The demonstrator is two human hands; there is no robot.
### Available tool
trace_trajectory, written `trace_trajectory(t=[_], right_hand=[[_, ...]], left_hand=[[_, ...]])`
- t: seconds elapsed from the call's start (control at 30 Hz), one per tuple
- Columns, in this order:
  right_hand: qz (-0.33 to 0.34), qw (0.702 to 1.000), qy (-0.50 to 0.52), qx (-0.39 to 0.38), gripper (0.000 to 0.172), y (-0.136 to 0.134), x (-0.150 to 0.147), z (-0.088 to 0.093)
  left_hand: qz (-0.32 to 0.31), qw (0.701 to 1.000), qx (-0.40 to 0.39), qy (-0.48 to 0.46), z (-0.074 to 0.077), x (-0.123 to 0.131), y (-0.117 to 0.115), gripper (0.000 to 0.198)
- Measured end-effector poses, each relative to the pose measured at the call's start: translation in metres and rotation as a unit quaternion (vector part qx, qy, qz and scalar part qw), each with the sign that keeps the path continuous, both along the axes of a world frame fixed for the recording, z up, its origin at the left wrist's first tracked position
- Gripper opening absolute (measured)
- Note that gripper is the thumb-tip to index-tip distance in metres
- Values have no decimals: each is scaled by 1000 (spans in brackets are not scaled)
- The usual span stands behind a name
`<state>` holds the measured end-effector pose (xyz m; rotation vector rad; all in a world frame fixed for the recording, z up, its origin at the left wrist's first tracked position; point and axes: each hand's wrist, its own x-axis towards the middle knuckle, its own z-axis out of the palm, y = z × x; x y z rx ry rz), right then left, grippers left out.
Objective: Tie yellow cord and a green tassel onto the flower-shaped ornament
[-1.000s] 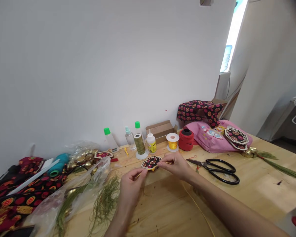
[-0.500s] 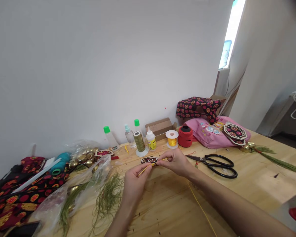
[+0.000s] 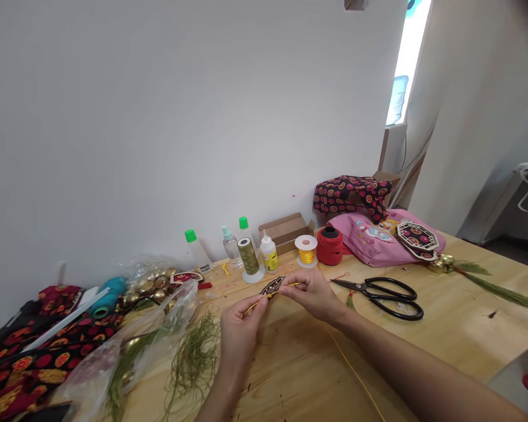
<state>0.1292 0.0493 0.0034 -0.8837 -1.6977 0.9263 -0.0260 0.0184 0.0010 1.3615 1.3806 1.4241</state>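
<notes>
My left hand point(image 3: 242, 319) and my right hand point(image 3: 314, 293) meet over the wooden table point(image 3: 444, 334). Between them is a small dark patterned fabric piece point(image 3: 271, 286) with a yellow cord point(image 3: 253, 305) along it. The left fingers pinch the yellow cord below the piece. The right fingers pinch the piece's right end and the cord there. A long length of the same yellow cord point(image 3: 356, 375) trails back under my right forearm. The piece stands tilted on edge, above the tabletop.
Black scissors point(image 3: 387, 291) lie right of my hands. Behind stand an olive thread cone point(image 3: 248, 256), glue bottle point(image 3: 269, 252), yellow spool point(image 3: 307, 251), red spool point(image 3: 330, 246), cardboard box point(image 3: 286, 228) and a pink bag point(image 3: 378, 234). Green threads point(image 3: 193, 357), plastic bag point(image 3: 127, 346) and patterned cloth point(image 3: 30, 357) lie left.
The fabric piece has turned from lying face-up to standing tilted on edge between my fingers. Both hands stayed close together, shifting slightly.
</notes>
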Motion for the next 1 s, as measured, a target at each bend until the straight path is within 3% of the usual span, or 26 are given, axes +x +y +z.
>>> trace_trajectory(t=[0.17,0.37,0.77,0.87,1.0], right_hand=[[5,999,-23,35,17,-1,-2,1],[-13,996,-68,56,14,-3,0,5],[52,974,-143,166,22,-5,2,1],[65,978,-130,148,22,-6,4,3],[55,996,-46,57,22,-6,2,2]], left_hand=[[5,999,32,4,4,1,-3,14],[-8,1000,17,12,5,1,-3,18],[-34,999,7,19,-2,3,-1,16],[-32,999,-9,11,-1,3,-1,17],[-30,999,-15,-1,2,2,-1,17]])
